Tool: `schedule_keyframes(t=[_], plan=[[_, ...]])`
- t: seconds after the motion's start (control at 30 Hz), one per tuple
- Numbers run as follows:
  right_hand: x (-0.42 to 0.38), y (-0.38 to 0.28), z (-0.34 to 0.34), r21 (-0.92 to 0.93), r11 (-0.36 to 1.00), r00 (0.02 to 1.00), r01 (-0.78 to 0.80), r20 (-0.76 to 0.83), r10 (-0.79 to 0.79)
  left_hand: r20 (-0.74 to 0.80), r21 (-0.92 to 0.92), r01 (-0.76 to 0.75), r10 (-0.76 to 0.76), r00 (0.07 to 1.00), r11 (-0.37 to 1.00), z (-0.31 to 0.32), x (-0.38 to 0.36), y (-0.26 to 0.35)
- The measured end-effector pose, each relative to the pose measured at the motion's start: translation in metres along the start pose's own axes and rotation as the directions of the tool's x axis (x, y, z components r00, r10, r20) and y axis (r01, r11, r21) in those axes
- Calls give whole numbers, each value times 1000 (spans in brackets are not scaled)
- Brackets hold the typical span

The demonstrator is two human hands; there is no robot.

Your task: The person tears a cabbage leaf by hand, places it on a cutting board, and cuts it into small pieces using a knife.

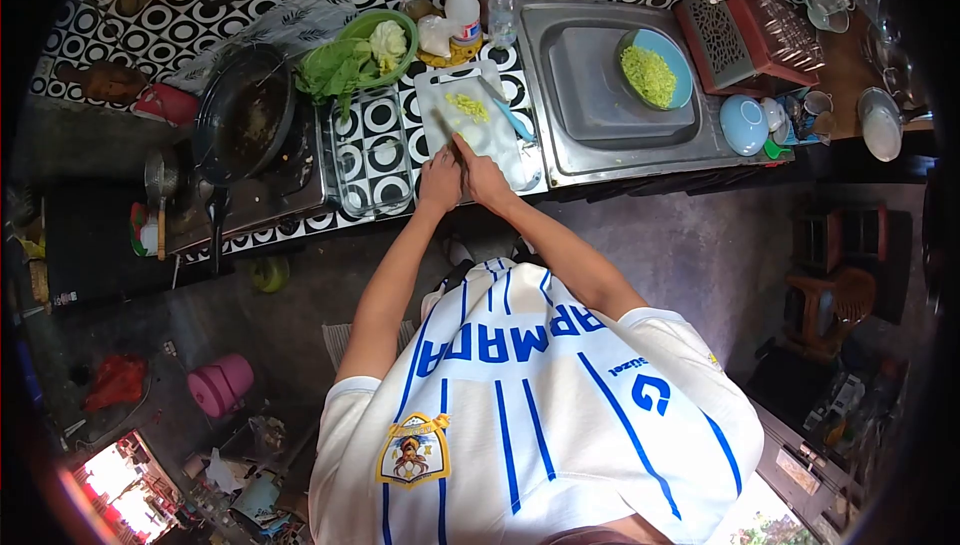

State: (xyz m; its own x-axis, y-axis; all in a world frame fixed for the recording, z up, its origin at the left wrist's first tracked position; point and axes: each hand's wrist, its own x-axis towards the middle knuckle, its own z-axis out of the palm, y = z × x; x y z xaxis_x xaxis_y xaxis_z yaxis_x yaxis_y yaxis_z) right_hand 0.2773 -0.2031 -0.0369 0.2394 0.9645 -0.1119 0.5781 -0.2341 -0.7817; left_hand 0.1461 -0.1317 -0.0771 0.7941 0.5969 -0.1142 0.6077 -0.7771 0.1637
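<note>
My right hand (487,181) is closed at the near part of a white cutting board (505,160). It grips a knife (444,126), whose narrow dark blade points away and to the left. Close beside it, my left hand (439,183) is closed with curled fingers at the board's near left edge; what it holds is hidden. Chopped pale green vegetable (466,108) lies in a small pile beyond the blade. A second knife with a light blue handle (520,125) rests along the board's right side.
Left of the board are a clear glass tray (372,207), a green basin (412,33) of leafy vegetables and a wok (245,115). Bottles (462,0) stand behind. A blue bowl of shredded vegetable (655,70) sits on an upturned tub (590,110) at the sink.
</note>
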Motion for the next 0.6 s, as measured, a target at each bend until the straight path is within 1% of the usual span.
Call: schedule_keyframes(t=[0.1, 0.2, 0.27, 0.3, 0.37, 0.47, 0.5, 0.6], plan=[[10, 5, 5, 17, 1000, 1000, 22, -21, -22, 12, -26, 16, -15, 1000, 1000, -1, 0, 1], [13, 6, 8, 41, 998, 998, 48, -43, -47, 67, -15, 28, -27, 997, 1000, -5, 0, 1], [9, 6, 6, 39, 999, 999, 37, -34, -36, 38, -40, 32, -30, 999, 999, -4, 1, 0], [5, 7, 5, 69, 997, 999, 38, -33, -36, 23, -53, 33, -32, 999, 998, -3, 1, -1], [-4, 11, 1, 126, 991, 999, 43, -34, -39, 23, -87, 47, -45, 999, 995, -2, -2, -1], [-27, 20, -4, 67, 997, 998, 39, -55, -35, -26, -128, 38, -41, 999, 991, -6, 0, 1], [-40, 13, -15, 64, 998, 999, 13, -50, -9, -44, -142, 33, -40, 998, 989, -7, -1, 2], [-72, 27, -18, 109, 994, 999, 2, -44, 3, -22, -120, 14, -17, 1000, 993, -8, -1, 0]])
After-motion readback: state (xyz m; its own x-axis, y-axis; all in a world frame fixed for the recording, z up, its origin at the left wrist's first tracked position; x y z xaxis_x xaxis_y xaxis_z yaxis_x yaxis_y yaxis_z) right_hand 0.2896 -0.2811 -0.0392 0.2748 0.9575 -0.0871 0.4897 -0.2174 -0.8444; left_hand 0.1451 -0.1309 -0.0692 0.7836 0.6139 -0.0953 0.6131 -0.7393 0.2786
